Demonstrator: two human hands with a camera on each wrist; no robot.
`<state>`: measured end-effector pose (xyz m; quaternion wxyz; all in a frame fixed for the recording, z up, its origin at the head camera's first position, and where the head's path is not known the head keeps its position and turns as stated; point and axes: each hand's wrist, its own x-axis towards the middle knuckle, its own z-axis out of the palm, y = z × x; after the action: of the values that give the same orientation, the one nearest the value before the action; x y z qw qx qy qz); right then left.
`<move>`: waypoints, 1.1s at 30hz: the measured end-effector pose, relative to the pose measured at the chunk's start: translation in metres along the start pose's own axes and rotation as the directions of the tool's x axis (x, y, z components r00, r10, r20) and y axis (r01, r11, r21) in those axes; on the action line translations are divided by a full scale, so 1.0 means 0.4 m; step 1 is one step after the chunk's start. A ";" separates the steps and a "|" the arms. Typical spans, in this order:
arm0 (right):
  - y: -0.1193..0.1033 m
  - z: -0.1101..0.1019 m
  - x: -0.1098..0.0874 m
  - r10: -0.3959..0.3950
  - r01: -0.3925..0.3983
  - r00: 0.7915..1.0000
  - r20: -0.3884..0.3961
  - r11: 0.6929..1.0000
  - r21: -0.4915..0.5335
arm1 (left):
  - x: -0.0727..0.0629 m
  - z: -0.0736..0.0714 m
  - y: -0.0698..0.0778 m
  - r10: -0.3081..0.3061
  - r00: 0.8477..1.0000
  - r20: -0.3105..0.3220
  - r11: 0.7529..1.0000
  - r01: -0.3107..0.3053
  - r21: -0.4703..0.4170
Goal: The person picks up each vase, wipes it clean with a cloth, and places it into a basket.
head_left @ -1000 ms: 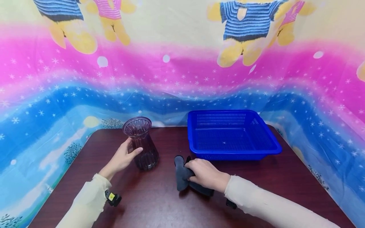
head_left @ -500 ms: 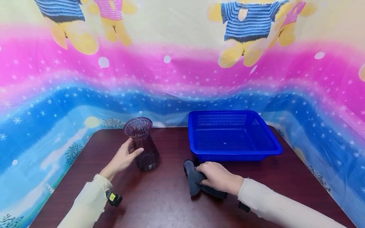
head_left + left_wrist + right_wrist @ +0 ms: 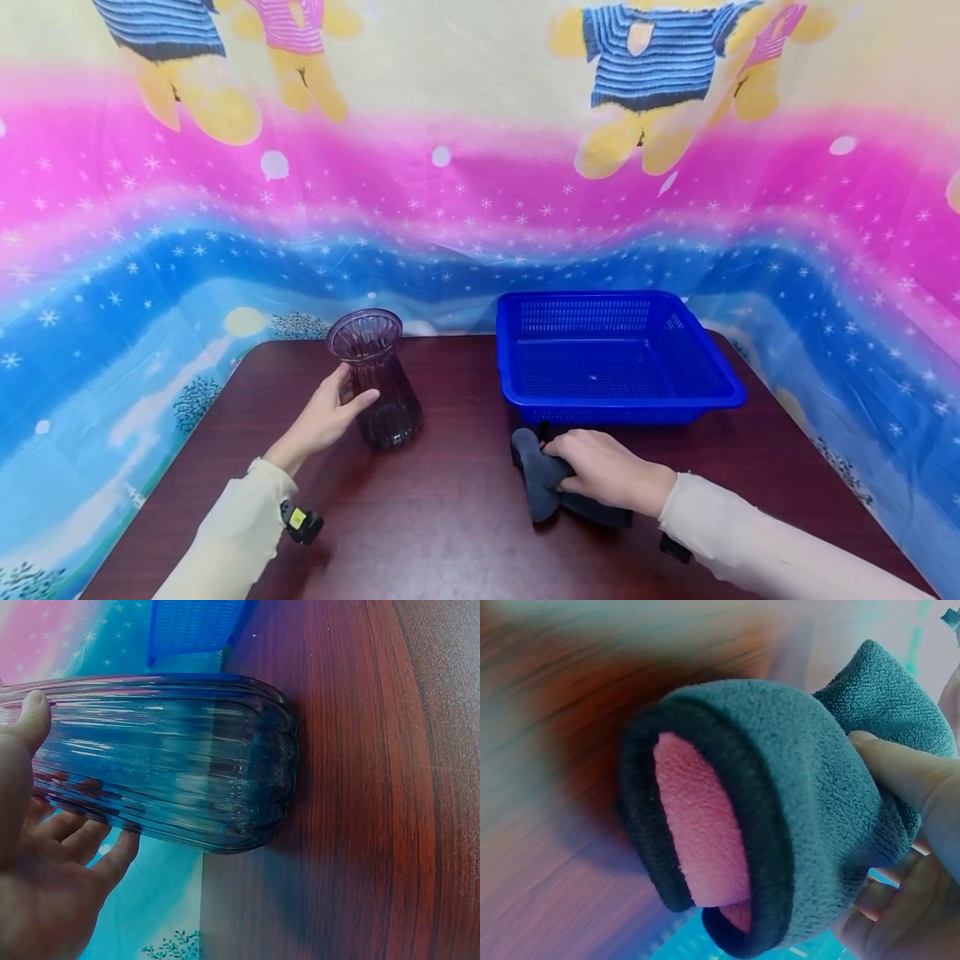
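A purple-tinted ribbed glass vase [image 3: 386, 400] with a flared rim stands left of the middle. My left hand [image 3: 324, 421] grips its narrow part, the thumb on the near side and the fingers behind the glass. In the left wrist view the ribbed base of the vase [image 3: 225, 765] is close at the tabletop. My right hand [image 3: 611, 471] pinches a bunched dark grey cloth [image 3: 542, 477] in front of the basket, low over the table. From the right wrist view, the cloth [image 3: 817, 787] is folded, with black edging and a pink inner side. Part of it is hidden under my palm.
A blue plastic basket [image 3: 622, 414] with perforated sides stands at the back right, just beyond my right hand. The dark red-brown wooden table [image 3: 420, 533] ends at a patterned curtain [image 3: 465, 192]. A small black device [image 3: 302, 522] sits at my left wrist.
My right hand has moved to the right with the grey cloth, along the front of the basket. The left hand and the vase stay almost in place.
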<state>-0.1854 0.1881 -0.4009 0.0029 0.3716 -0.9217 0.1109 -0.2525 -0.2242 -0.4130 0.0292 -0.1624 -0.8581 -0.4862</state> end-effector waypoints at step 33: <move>0.066 0.026 -0.018 0.097 -0.152 0.937 0.335 0.978 0.142 | 0.002 -0.004 0.005 -0.011 1.000 0.016 1.000 0.011 -0.012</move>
<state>-0.1975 0.2095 -0.4170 -0.1874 0.3243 -0.9189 0.1240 -0.2527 -0.2245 -0.4105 0.0186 -0.1616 -0.8562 -0.4904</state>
